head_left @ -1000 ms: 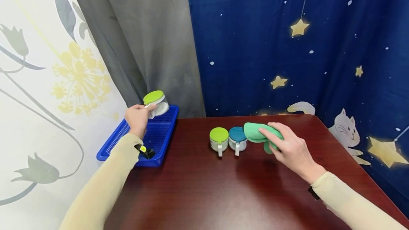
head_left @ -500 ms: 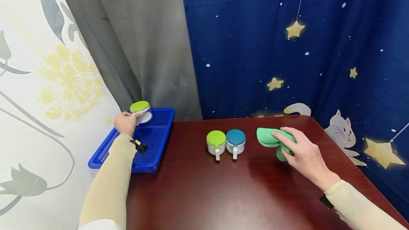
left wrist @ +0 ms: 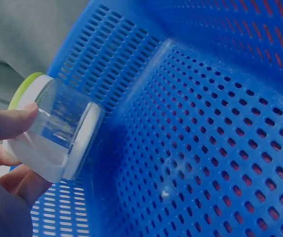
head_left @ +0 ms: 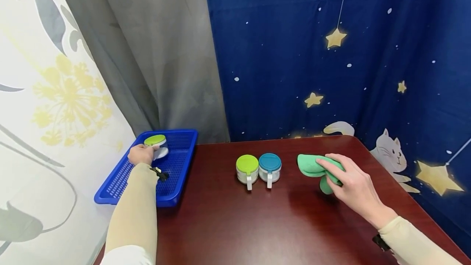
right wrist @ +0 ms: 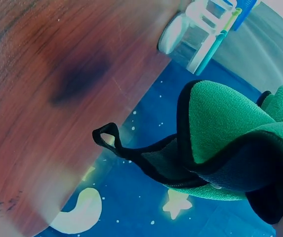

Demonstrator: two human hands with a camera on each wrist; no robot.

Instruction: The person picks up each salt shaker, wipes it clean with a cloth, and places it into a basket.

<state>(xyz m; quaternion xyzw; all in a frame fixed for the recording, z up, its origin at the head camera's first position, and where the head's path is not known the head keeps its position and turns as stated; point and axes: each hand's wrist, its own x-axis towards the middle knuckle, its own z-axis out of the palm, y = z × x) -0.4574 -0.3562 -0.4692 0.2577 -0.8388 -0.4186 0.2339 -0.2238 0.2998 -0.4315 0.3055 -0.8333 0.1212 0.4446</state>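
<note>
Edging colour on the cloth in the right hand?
Black edging on the green cloth; shows best in the right wrist view.

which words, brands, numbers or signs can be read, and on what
None can be read in any view.
No lettering shows on the two clear jars with lime-green lids, the clear jar with a teal-blue lid, the black-edged green cloth or the blue perforated plastic basket.
Small dark marks on the reddish-brown wooden table: too blurred to tell if writing.
</note>
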